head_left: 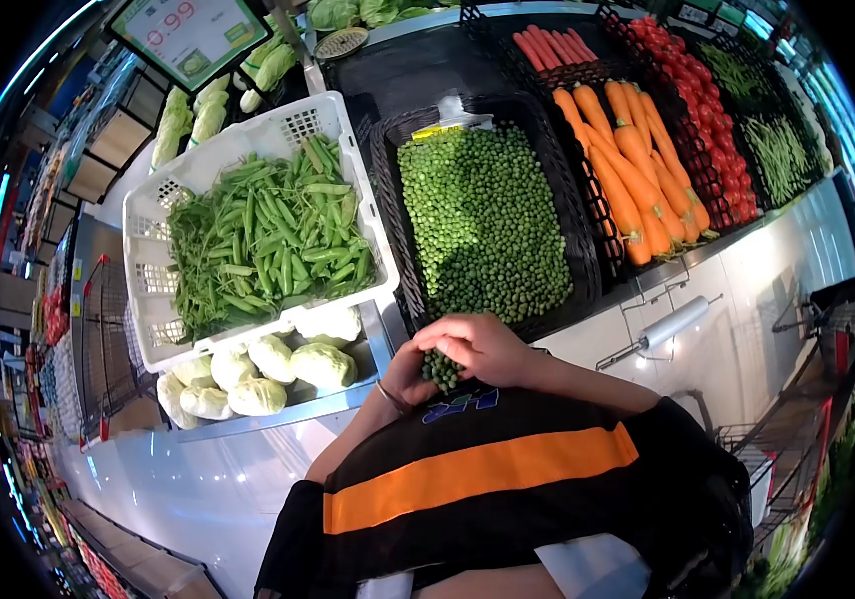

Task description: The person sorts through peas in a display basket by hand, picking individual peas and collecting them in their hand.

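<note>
Close to my body, at the front edge of a black basket (587, 283) of shelled green peas (482, 215), my two hands are cupped together. My left hand (405, 375) curls around a small heap of peas (441, 370) from the left. Over the top of that heap bends my right hand (479, 344), its fingers reaching across to the left one. Part of the heap shows between the palms; the rest is hidden. A scoop-like clear and yellow piece (454, 120) lies at the basket's far end.
Left of the basket stands a white crate (145, 287) of pea pods (273, 225), with cabbages (258, 374) below it. Carrots (637, 165) and tomatoes (692, 100) lie to the right. A bag roll (675, 319) hangs on the counter front. A price sign (188, 38) stands at upper left.
</note>
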`<state>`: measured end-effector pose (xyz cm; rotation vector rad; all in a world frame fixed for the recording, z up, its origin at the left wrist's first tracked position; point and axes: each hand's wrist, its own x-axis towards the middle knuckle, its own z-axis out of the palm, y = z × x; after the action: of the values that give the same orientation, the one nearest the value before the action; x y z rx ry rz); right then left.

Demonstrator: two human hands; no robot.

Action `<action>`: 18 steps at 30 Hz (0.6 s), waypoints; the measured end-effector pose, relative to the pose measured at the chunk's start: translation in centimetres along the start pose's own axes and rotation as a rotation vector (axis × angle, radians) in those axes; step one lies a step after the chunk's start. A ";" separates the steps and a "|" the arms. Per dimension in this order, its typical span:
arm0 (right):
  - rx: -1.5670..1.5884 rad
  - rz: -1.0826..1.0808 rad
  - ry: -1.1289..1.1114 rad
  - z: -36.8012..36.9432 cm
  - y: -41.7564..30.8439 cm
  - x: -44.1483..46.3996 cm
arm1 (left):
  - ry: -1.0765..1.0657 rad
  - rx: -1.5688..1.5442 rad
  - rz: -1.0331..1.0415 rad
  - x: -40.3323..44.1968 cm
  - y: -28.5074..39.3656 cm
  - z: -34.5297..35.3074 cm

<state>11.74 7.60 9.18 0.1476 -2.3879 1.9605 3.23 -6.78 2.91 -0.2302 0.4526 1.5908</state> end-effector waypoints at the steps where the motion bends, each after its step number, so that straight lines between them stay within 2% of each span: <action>1: 0.062 0.015 0.120 0.1 0.0 -0.3 | -0.004 0.001 -0.018 0.0 0.1 -0.5; 2: 0.122 0.031 0.241 0.3 0.2 -0.7 | -0.036 0.005 -0.075 -0.1 0.1 -0.9; 3: 0.342 0.291 0.316 0.5 1.5 -1.2 | -0.069 0.006 -0.134 -0.3 0.1 -0.8; 4: 0.428 0.111 0.427 0.8 2.9 -1.2 | -0.073 0.001 -0.158 -0.4 0.1 -0.9; 6: 0.855 0.379 0.505 1.7 3.9 -2.9 | -0.095 -0.022 -0.253 -0.6 -0.1 -1.3; 8: 1.123 0.509 0.514 3.6 5.0 -4.9 | -0.093 0.030 -0.336 -0.6 -0.4 -1.1; 10: 1.253 0.579 0.476 5.6 5.4 -7.5 | -0.143 0.139 -0.413 -0.1 -1.1 -1.3; 12: 1.218 0.700 0.696 6.6 3.8 -8.0 | -0.114 0.321 -0.457 0.6 -1.8 -0.7; 14: 1.234 0.662 0.669 7.5 4.3 -10.4 | -0.126 0.333 -0.591 1.5 -3.0 -1.4; 18: 1.204 0.622 0.789 9.1 4.0 -13.5 | -0.180 0.425 -0.765 2.5 -5.2 -1.6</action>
<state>24.94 0.00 2.20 -1.1742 -0.6188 2.6520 7.95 -5.02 -0.30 0.0679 0.4749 0.7361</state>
